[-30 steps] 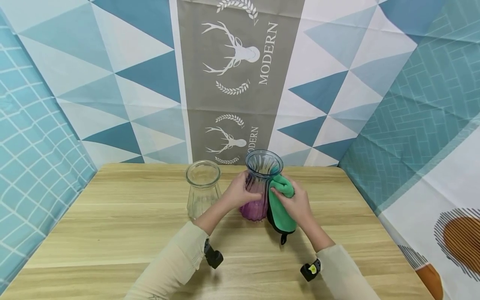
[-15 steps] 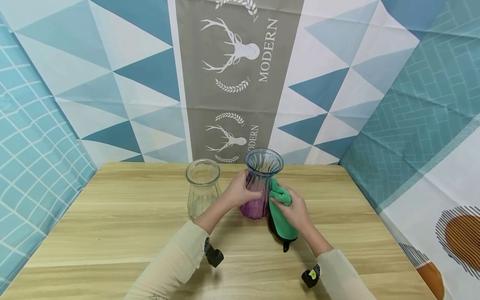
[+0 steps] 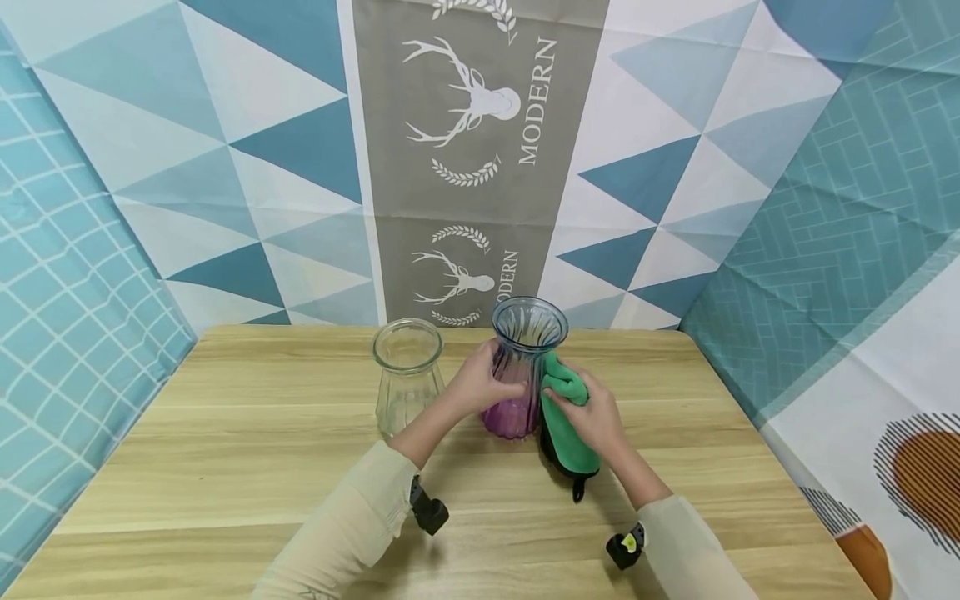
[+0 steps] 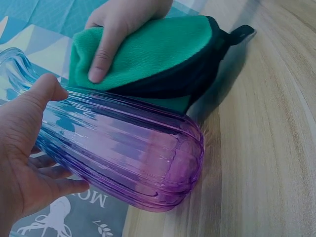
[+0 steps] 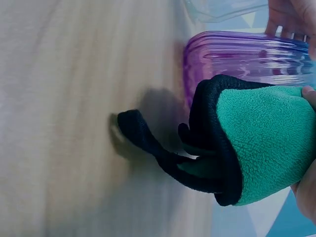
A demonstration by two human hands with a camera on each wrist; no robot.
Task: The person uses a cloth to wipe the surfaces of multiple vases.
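Note:
A ribbed glass vase, blue at the flared rim and fading to purple at the base, stands upright near the back of the table. My left hand grips its side, thumb toward the front, fingers behind. In the left wrist view that thumb and the fingers wrap around the vase below its neck. My right hand pinches a folded green cloth with black edging and a hanging loop, pressed against the vase's right side. The right wrist view shows the green cloth lying along the purple glass.
A clear glass vase stands left of the purple one, partly behind my left forearm. The wooden table ends at a patterned fabric backdrop. Black wrist cameras sit on both sleeves.
My right hand and the green cloth have slid slightly down along the vase's right side, then a little up and right. The left hand keeps its grip, and the vase stays in place.

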